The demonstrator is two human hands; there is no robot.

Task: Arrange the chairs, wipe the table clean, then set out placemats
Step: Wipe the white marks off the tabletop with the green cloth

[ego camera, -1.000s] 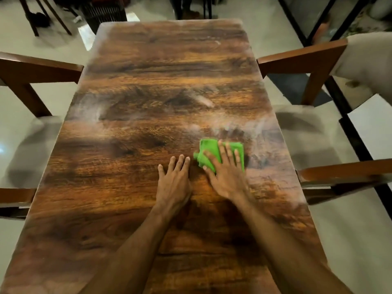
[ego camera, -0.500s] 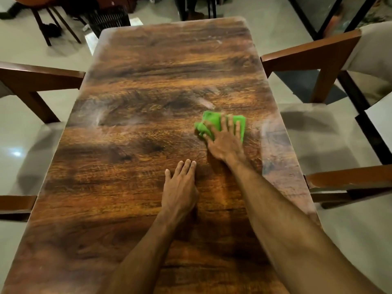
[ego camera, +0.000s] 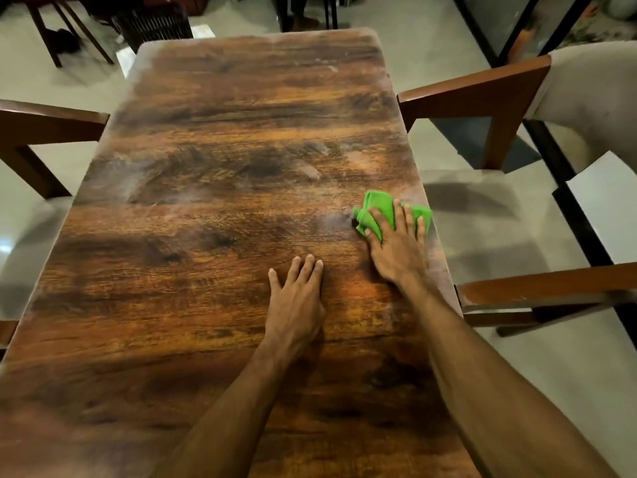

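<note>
Two hands are down on the wooden table point(ego camera: 224, 201), and only one of them has anything under it. The right hand point(ego camera: 396, 250) lies flat on top of a bright green cloth point(ego camera: 377, 207), its fingers point(ego camera: 400, 215) stretched out straight and a bit spread, pressing the cloth into the wood rather than gripping it. The cloth is bunched up and sits right at the table's right-hand edge, roughly halfway along its length, with its outer corner reaching the rim. I honestly can't tell if it hangs over.

The left hand point(ego camera: 296, 305) is palm-down on the bare wood nearer the table's middle line, a little closer to the near end than the cloth. Its fingers are straight and close together, holding nothing. The two hands are near each other but not touching.

The tabletop has hazy, whitish smears across it, mostly from the middle towards the far end, plus a pale patch just left of the cloth.

One wooden armchair point(ego camera: 482, 94) with a pale seat is pulled up along the table's right side, its arms pointing at the edge. Another armchair point(ego camera: 48, 119) is along the left side, only partly in shot. Past the table's far end there's a dark slatted crate point(ego camera: 155, 25) on the pale floor, beside some furniture legs point(ego camera: 48, 39).
</note>
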